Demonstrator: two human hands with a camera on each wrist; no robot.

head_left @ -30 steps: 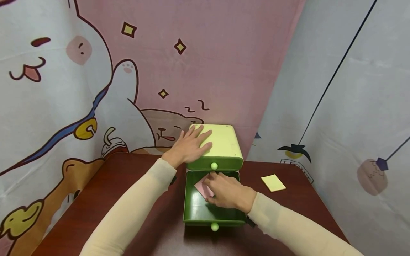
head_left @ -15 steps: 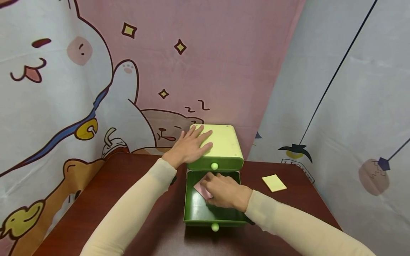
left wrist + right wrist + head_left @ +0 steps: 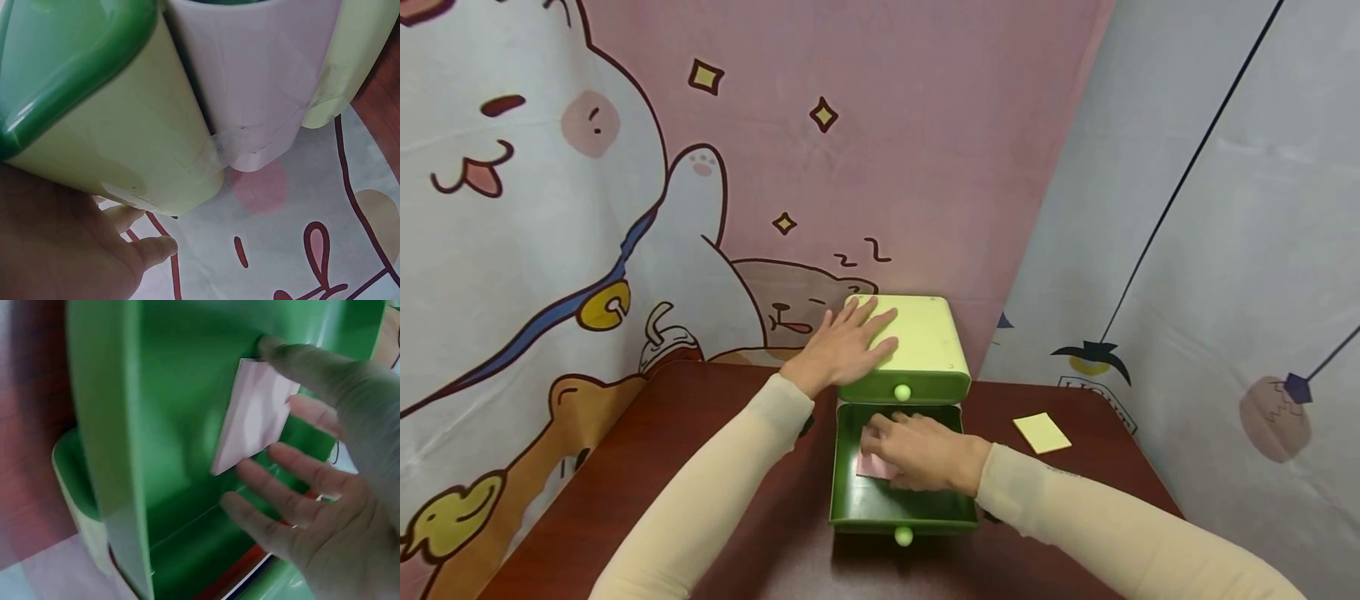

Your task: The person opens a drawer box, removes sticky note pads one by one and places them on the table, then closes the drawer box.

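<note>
A small pink sticky-note pad (image 3: 256,415) lies on the floor of the pulled-out green drawer (image 3: 850,504). My right hand (image 3: 921,450) reaches into this drawer and holds the pad by its edges, thumb on one side and fingertips on the opposite side. In the head view the hand hides much of the pad. My left hand (image 3: 838,346) rests with spread fingers on the pale yellow top of the drawer box (image 3: 921,333). From the left wrist, that hand (image 3: 75,244) shows beside the box, its fingertips partly hidden behind it.
A yellow sticky-note pad (image 3: 1042,432) lies on the dark red table (image 3: 760,517), right of the drawers. Above the open drawer, the top drawer with its round knob (image 3: 902,392) is closed. A pink tier (image 3: 250,75) shows in the left wrist view. A cartoon-printed cloth (image 3: 925,150) hangs behind.
The pink pad has turned from a diamond angle to lie squarer with the drawer, shifting slightly toward its front with my right hand. My left hand has stayed in place.
</note>
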